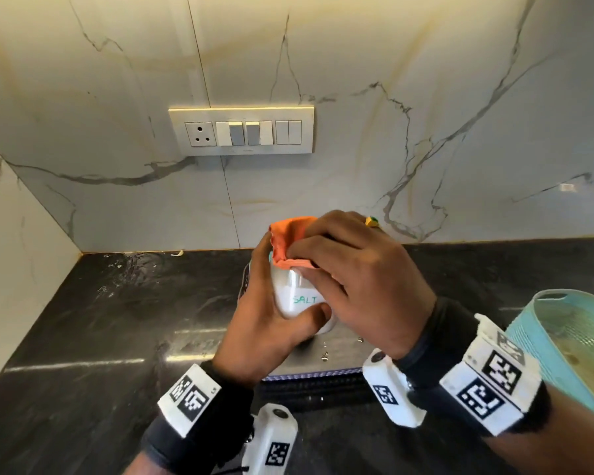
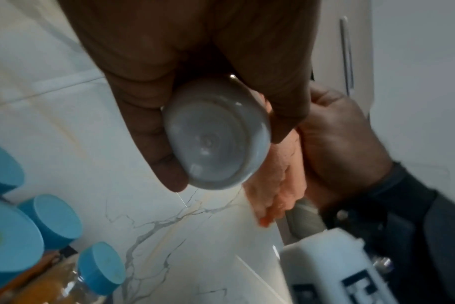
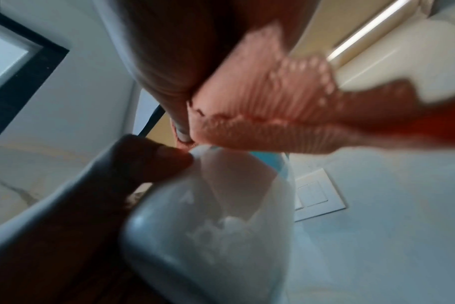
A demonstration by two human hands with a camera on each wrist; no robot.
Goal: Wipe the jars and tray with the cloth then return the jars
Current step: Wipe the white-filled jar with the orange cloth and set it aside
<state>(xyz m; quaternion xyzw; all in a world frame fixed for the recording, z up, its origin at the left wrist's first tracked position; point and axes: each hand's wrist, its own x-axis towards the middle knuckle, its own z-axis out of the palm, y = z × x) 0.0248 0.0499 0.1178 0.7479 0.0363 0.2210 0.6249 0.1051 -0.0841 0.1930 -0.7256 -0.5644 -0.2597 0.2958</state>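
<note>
White marble-look wall panels (image 1: pixel 391 97) with grey veins rise behind a dark polished stone counter (image 1: pixel 100 330), and a cream switch plate (image 1: pixel 241 131) with one socket and several rocker switches sits on the wall above the work. Held up over the counter, in front of the wall, is a clear plastic jar of white salt (image 1: pixel 297 299) bearing a white label hand-lettered "SALT". The person's left hand (image 1: pixel 268 323) wraps round the jar's body from the left, fingers behind and thumb across the front near its base; the left wrist view looks up at the jar's round clear bottom with those fingers curled on both sides of it. The right hand (image 1: pixel 354 282) grips a bunched orange ribbed cloth (image 1: pixel 290 241) and presses it over the top of the jar, so the lid is mostly hidden; only a sliver of blue shows under the cloth in the right wrist view. A yellow and green ring (image 1: pixel 372 221) sits on one finger of that hand. At the right edge of the head view stands a pale teal ribbed plastic tray (image 1: pixel 528 323) with a handle slot in its rim. Several blue-lidded jars (image 2: pixel 55 220) stand grouped at the lower left of the left wrist view, one showing orange-brown contents. A few water droplets (image 1: pixel 324 354) lie on the counter below the hands.
</note>
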